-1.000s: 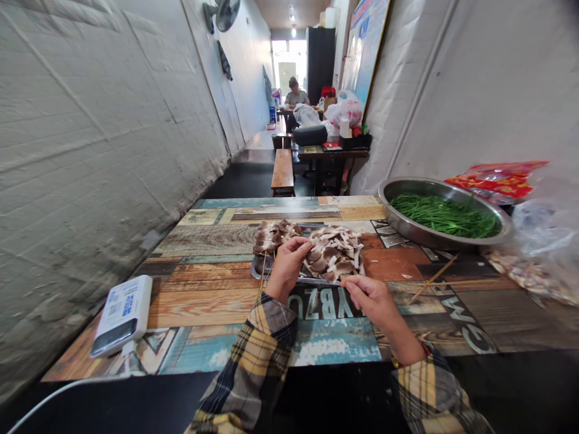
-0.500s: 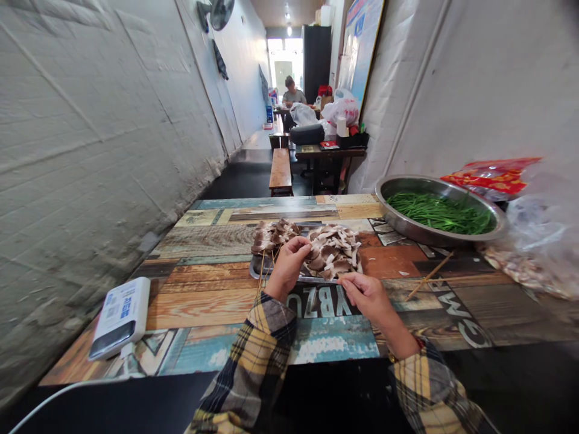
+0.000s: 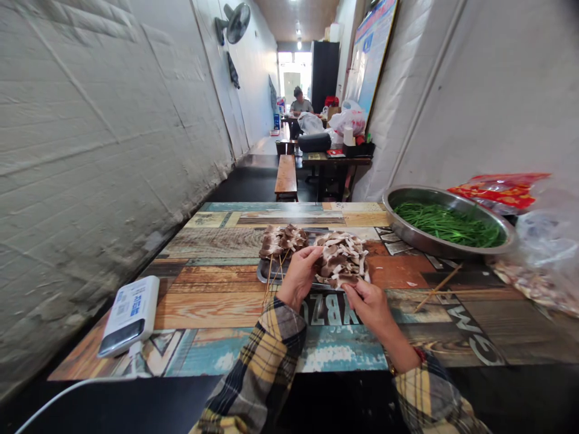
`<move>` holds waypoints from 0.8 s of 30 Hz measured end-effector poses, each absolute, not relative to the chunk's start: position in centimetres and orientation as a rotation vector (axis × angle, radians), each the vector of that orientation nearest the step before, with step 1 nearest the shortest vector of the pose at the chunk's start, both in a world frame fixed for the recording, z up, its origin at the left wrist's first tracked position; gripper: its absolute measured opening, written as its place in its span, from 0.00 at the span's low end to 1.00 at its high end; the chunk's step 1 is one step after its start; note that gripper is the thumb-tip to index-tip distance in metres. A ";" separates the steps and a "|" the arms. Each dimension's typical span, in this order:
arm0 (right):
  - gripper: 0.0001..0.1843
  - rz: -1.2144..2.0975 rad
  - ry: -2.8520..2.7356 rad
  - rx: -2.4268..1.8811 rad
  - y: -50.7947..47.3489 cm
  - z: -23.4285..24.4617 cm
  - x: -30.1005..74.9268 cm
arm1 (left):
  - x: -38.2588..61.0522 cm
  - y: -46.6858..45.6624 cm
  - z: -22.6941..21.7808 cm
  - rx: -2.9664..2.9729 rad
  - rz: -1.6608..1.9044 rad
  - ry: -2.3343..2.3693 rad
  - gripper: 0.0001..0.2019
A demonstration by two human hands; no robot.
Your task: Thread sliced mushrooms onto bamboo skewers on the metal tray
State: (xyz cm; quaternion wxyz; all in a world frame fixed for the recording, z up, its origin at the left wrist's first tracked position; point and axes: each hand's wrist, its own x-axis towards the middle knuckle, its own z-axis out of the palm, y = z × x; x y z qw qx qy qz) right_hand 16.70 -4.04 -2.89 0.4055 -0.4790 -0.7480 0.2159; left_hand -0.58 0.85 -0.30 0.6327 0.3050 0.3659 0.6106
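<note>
Plank-patterned tabletop (image 3: 199, 308), "GM" lettering (image 3: 462, 326), pale-stemmed mushrooms (image 3: 341, 256)

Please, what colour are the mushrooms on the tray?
The mushrooms are grey-brown and whitish, best seen in the head view.

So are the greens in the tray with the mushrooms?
No, the greens lie in the metal bowl, right of the tray.

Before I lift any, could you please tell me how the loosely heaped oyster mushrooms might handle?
The oyster mushrooms would probably bend readily, since their caps look thin. They may tear at those edges, and neighbours could slide, being loosely piled.
</note>
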 end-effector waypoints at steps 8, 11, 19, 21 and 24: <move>0.22 0.536 -1.827 -1.256 -4.2 -3.4 15.5 | -0.7 0.9 -0.5 0.676 1.409 0.887 0.10; 0.22 0.541 -1.815 -1.257 -4.2 -3.4 15.4 | -0.7 0.9 -0.5 0.663 1.413 0.903 0.10; 0.20 0.548 -1.810 -1.273 -4.0 -3.5 14.7 | -0.7 0.8 -0.1 0.655 1.409 0.940 0.10; 0.20 0.576 -1.796 -1.271 -4.0 -3.4 14.5 | -0.7 0.8 0.0 0.665 1.421 0.950 0.10; 0.20 0.624 -1.784 -1.259 -3.9 -3.2 14.4 | -0.7 0.7 0.2 0.680 1.425 0.956 0.10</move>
